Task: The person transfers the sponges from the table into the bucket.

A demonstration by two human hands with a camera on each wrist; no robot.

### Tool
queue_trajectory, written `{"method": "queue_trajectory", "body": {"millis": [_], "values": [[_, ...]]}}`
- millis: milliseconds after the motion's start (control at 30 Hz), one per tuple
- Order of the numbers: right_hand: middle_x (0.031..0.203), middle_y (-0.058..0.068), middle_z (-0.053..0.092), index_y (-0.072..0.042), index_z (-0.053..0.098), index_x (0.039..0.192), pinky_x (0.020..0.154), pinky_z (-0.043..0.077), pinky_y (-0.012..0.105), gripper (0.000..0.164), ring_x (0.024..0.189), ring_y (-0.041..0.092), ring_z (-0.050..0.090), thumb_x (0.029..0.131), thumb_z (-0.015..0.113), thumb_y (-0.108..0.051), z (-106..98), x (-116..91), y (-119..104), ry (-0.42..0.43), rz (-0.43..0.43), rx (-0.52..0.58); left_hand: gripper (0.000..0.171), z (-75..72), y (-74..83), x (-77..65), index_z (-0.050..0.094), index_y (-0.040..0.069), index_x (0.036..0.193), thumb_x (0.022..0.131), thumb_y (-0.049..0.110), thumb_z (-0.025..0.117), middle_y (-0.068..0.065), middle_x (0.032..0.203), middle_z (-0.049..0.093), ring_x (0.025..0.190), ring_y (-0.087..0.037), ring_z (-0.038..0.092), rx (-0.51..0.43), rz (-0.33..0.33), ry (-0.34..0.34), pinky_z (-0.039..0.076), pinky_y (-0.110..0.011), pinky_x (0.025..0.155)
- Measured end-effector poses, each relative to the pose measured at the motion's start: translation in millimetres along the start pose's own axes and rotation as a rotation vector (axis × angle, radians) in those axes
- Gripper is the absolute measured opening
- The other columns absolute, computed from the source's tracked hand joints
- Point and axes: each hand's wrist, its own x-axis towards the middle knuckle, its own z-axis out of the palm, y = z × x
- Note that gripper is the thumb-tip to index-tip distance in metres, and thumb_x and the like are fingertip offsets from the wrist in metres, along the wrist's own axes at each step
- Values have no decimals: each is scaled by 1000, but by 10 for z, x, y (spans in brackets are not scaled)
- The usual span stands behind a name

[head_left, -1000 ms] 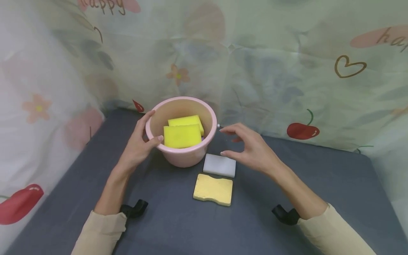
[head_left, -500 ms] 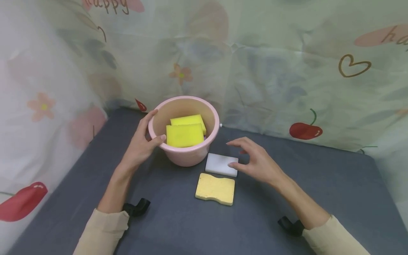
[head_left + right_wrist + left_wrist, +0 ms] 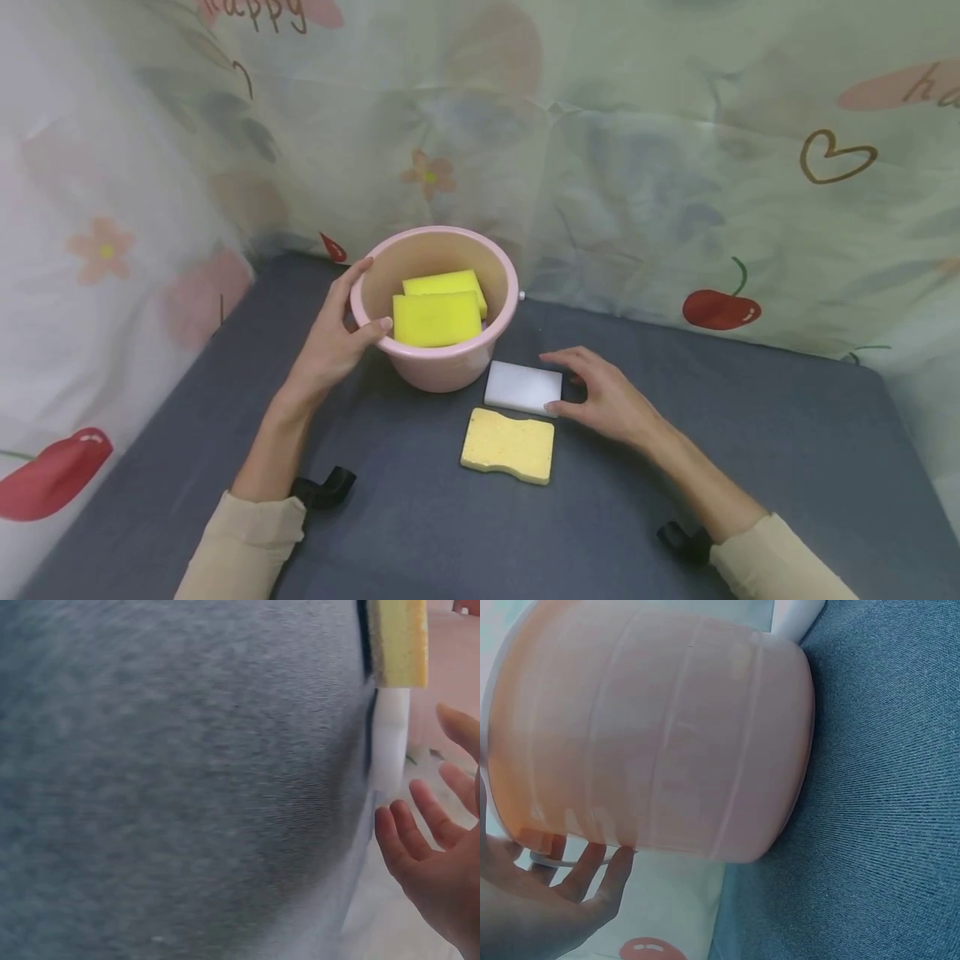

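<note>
My left hand (image 3: 327, 350) grips the left side of a pink bucket (image 3: 438, 364), thumb over the rim and fingers round the outside. The left wrist view shows those fingers against the bucket's ribbed wall (image 3: 652, 742). Two yellow sponges (image 3: 437, 320) lie inside the bucket, one partly over the other. To its right, a white sponge (image 3: 522, 387) lies flat on the dark cloth. My right hand (image 3: 606, 398) hovers at the white sponge's right end, thumb and fingers parted. In the right wrist view the fingers (image 3: 435, 817) bend loosely beside the white sponge (image 3: 388, 742), holding nothing.
A pale yellow sponge (image 3: 508, 447) with notched long sides lies just in front of the white one. Dark grey cloth (image 3: 420, 533) covers the table. Printed curtains (image 3: 637, 167) hang along the back and both sides.
My right hand has come down and toward me, from beside the bucket to the right end of the white sponge. The left hand keeps its hold on the bucket.
</note>
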Motion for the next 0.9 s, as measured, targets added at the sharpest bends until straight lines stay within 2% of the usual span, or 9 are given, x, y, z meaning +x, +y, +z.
{"method": "queue_trajectory", "body": {"millis": [333, 600, 900], "values": [[134, 8, 59, -14, 60, 138, 99, 46, 49, 64, 123, 29, 54, 80, 84, -28, 121, -11, 76, -43, -28, -58, 83, -5, 21, 0, 25, 29, 158, 90, 20, 71, -6, 160, 19, 140, -27, 30, 3, -14, -17, 43, -51, 103], [131, 8, 60, -12, 60, 136, 94, 47, 46, 63, 117, 28, 55, 80, 84, -28, 181, 90, 24, -65, -56, -77, 83, -16, 9, -1, 25, 29, 158, 90, 20, 72, -6, 160, 19, 140, -27, 30, 10, -12, -11, 42, -52, 103], [126, 10, 62, -11, 62, 134, 91, 45, 44, 63, 110, 28, 54, 78, 85, -29, 253, 215, 4, -74, -100, -178, 82, -15, 5, -2, 26, 28, 158, 90, 18, 71, -5, 160, 19, 140, -27, 31, -5, -10, -10, 44, -50, 102]]}}
